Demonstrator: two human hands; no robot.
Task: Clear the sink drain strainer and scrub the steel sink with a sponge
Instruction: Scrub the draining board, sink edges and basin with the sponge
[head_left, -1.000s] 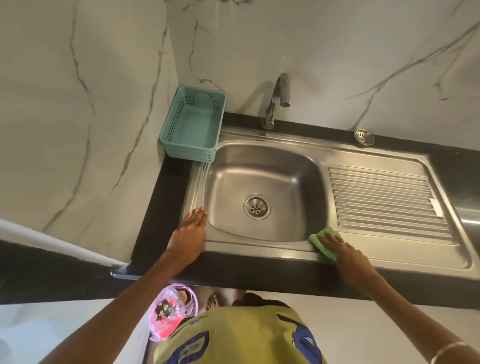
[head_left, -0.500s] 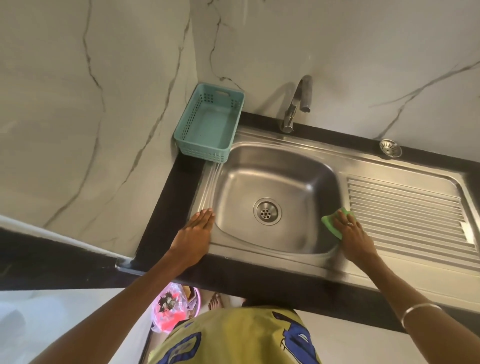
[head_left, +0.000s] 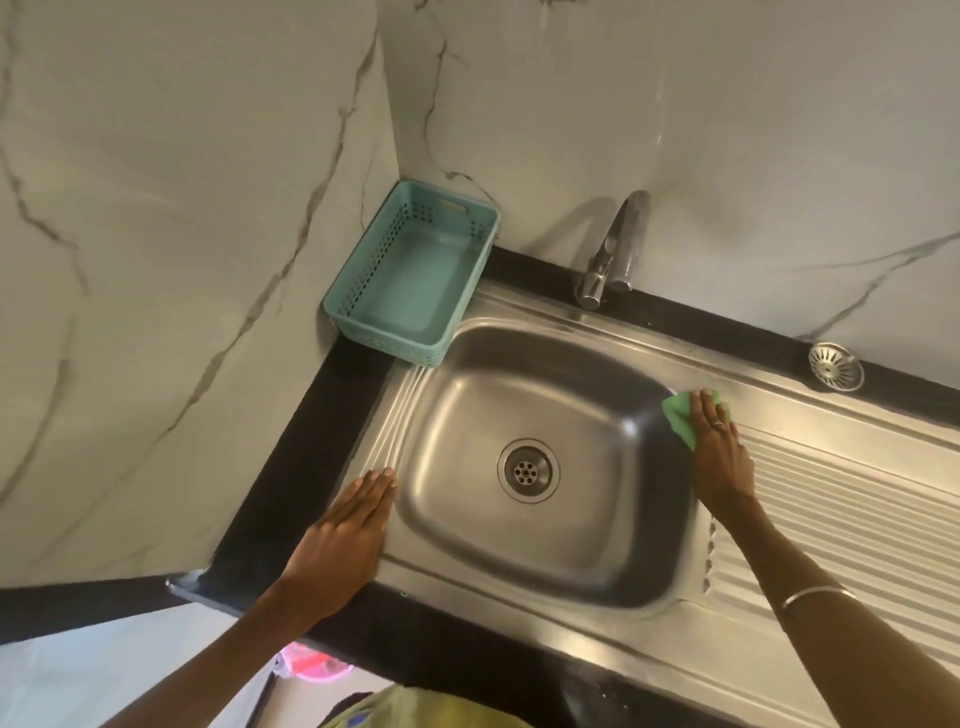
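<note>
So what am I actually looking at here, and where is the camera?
There is no machine: a person wears one camera on the head, looking down at their own two hands. Below is a steel sink set in a dark counter. The left hand rests flat on the sink's left rim. The right hand presses a green sponge onto the basin's far right corner, beside the ribbed draining board. A drain sits in the basin's middle. A tap stands behind, an empty teal basket in the corner, and a loose metal strainer on the counter.
</note>
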